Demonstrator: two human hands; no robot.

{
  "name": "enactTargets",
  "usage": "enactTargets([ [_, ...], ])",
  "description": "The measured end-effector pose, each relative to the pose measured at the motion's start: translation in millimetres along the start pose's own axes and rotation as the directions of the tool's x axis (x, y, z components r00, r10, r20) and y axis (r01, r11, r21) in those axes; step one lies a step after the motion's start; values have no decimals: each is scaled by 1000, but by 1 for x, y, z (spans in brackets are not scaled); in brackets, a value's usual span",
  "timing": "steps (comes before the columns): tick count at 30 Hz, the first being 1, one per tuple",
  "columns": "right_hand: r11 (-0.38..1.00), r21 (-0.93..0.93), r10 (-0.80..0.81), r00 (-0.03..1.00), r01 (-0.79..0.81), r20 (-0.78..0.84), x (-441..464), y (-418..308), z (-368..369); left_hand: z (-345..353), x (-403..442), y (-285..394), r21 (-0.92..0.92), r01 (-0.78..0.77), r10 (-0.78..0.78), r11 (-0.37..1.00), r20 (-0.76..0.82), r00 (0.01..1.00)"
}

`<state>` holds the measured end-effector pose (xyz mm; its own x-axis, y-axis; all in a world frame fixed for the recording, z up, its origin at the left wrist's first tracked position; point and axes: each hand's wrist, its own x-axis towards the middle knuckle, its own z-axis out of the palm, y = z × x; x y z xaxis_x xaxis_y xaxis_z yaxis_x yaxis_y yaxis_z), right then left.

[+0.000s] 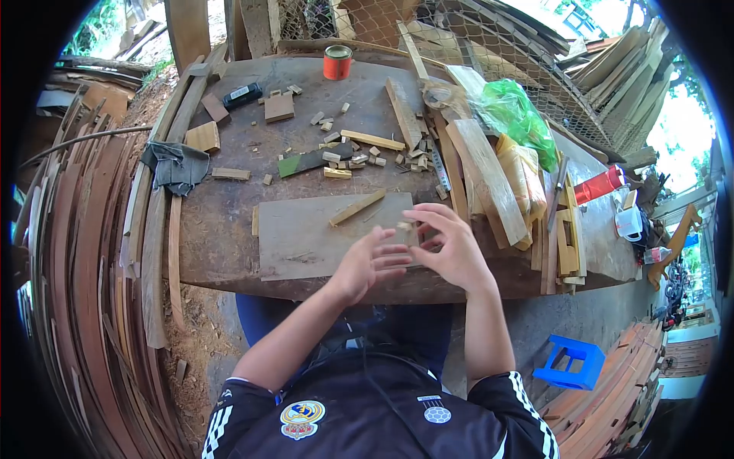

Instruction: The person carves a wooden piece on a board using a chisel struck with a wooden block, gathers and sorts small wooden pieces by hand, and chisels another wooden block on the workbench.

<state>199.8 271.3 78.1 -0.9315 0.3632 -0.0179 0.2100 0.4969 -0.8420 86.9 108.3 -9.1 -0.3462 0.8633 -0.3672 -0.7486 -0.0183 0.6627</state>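
Observation:
Over the near part of a flat grey-brown board (294, 229), my left hand (369, 262) is open, its fingers spread. My right hand (453, 246) faces it with curled fingers. A small pale wood piece (404, 226) shows at the right fingertips, close to the left thumb; the exact contact is blurred. Just beyond the hands, a short wooden stick (357, 207) lies slanted on the board.
Small wood blocks (375, 157) are scattered farther back around a dark flat strip (313, 160). An orange-red can (337, 63) stands at the far edge. Planks (485, 180) and a green plastic bag (520, 118) lie right; a dark cloth (177, 166) hangs left.

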Motion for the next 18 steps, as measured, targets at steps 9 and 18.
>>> enactTargets([
  [9,817,-564,-92,939,-119,-332,67,91,-2,-10,36,6,-367,51,-86,929,-79,993],
  [18,887,-437,-45,914,-150,-404,70,108,0,-35,29,16,-463,173,-17,869,322,947],
])
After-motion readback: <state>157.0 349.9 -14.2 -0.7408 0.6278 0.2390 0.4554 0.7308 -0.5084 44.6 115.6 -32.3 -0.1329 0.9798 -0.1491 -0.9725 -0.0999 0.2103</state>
